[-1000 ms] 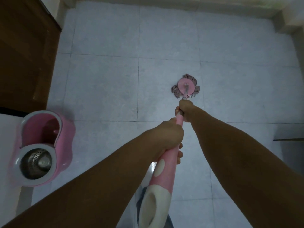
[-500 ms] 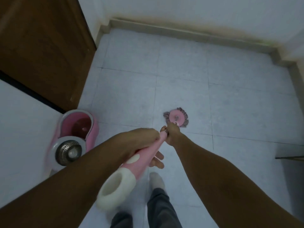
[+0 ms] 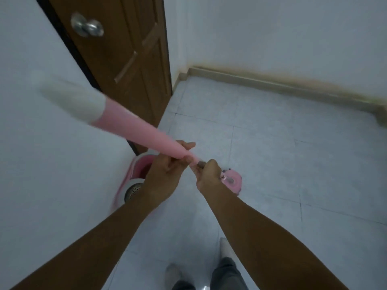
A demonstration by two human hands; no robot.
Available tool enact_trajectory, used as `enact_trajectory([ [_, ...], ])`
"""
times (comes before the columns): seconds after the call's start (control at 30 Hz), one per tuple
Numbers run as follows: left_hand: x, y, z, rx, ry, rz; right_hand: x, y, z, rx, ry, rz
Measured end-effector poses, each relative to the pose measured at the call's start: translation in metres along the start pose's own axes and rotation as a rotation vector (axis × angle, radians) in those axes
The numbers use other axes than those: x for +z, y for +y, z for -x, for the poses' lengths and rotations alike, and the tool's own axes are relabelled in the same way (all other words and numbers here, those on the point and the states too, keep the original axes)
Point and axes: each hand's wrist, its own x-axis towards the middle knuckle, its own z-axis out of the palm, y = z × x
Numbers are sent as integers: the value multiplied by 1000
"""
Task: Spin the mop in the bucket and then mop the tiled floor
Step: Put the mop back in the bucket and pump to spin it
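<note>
Plainly, the mop handle (image 3: 134, 130) is held by both hands and is slanted from upper left, where its blurred white end is seen against the wall, down to the right. The left hand (image 3: 165, 172) is wrapped around the narrow lower part of the pink grip, with the fingers (image 3: 167, 164) curled under it and the thumb laid over the top. Just below it, the right hand (image 3: 209, 174) is closed round the thin shaft at a dark collar, so that the shaft passes through the curled fingers and is hidden beyond them. The pink mop head (image 3: 232, 182) is seen directly past the right knuckles, partly covered by that hand, and it appears to be resting on the tiled floor (image 3: 282, 164), though contact is not made certain by the blur. The pink bucket (image 3: 142, 164) is set against the wall to the left of the mop head, near a brown door (image 3: 125, 59), and its metal spinner basket (image 3: 133, 190) is partly hidden by the left wrist. Two socked feet (image 3: 173, 273) are shown at the lower edge.
</note>
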Motion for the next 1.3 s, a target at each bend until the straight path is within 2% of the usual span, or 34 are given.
enact_trajectory([
  [0.1, -16, 29, -11, 114, 48, 21, 12, 12, 19, -189, -48, 176],
  [0.23, -42, 58, -29, 158, 35, 34, 6, 16, 31, -497, -138, 626],
  [0.3, -57, 68, -42, 178, 54, 18, 7, 14, 23, -549, -212, 804],
  [0.33, -64, 72, -49, 182, 73, 27, 12, 11, 16, -595, -188, 888],
  [0.4, -78, 80, -66, 195, 118, 51, 24, 1, 3, -602, -107, 1068],
  [0.43, -85, 85, -75, 201, 143, 56, 33, -6, -1, -547, -84, 1107],
  [0.53, -104, 98, -106, 237, 236, 43, 57, -13, -21, -351, -124, 1196],
  [0.57, -110, 102, -117, 253, 275, 25, 65, -9, -30, -338, -150, 1247],
  [0.73, -143, 122, -169, 278, 398, -55, 106, 16, -86, -422, -247, 1364],
  [0.8, -155, 128, -186, 272, 421, -84, 127, 19, -92, -600, -244, 1416],
  [0.83, -160, 131, -192, 265, 432, -95, 142, 16, -90, -664, -269, 1368],
  [0.87, -164, 133, -197, 255, 442, -106, 153, 13, -81, -597, -385, 1410],
  [0.9, -167, 134, -202, 247, 452, -118, 166, 14, -82, -632, -456, 1425],
  [0.93, -170, 136, -205, 242, 464, -127, 175, 9, -81, -535, -494, 1399],
  [0.97, -173, 137, -208, 241, 478, -130, 181, 7, -86, -442, -493, 1419],
  [1.03, -180, 140, -211, 256, 511, -106, 185, 8, -103, -506, -445, 1439],
  [1.13, -194, 144, -218, 293, 529, -120, 187, 5, -111, -361, -466, 1409],
  [1.23, -203, 145, -222, 283, 522, -179, 202, -3, -105, -407, -526, 1344],
  [1.3, -206, 140, -225, 292, 525, -221, 224, -12, -90, -484, -690, 1275],
])
